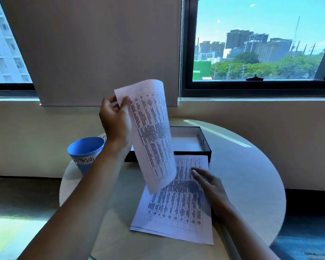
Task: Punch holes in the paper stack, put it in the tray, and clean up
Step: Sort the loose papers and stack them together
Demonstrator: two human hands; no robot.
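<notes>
The left hand pinched a printed sheet by its upper corner, thumb and fingers curled on the edge, and held it up above the tabletop, the page hanging curved. The right hand lay flat, fingers straight, resting on the paper stack at the near middle of the round top. Just behind the stack sat the black tray, white inside. A blue cup marked "Trash" stood at the left edge.
</notes>
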